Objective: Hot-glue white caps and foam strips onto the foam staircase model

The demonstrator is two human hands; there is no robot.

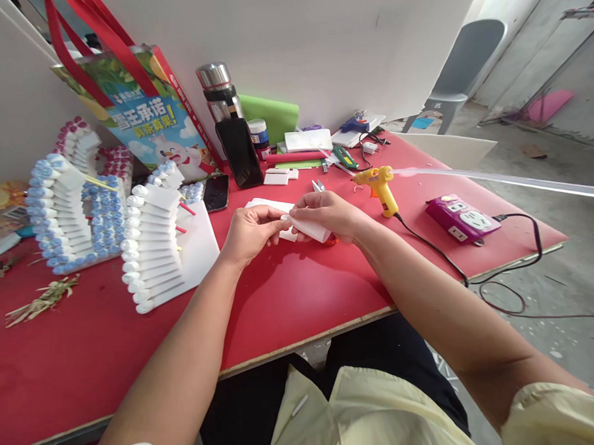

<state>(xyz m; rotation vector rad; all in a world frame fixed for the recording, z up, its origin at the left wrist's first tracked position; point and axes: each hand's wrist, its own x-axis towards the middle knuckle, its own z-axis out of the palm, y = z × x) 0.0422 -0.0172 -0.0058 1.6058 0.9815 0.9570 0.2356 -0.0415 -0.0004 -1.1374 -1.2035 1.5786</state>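
Note:
Above the middle of the red table, both hands meet on a small white piece (317, 230) that looks like a rolled or folded thin sheet. My right hand (330, 213) grips it from the right, fingers closed round it. My left hand (253, 234) pinches its left end between thumb and fingertips. White sheets (263, 204) lie flat just behind my hands. Scissors with red handles (331, 239) rest under my right hand, partly hidden, their metal blades showing behind it. To the left, rows of white-tipped folded pieces (155, 248) stand fanned out on a white board.
A yellow glue gun (380, 187) with a long clear stick stands at right, its cord running to a purple power strip (461, 220). At the back are a phone (239, 153), a thermos (215, 82) and a bag (149, 117). Blue-tipped pieces (55, 213) stand left.

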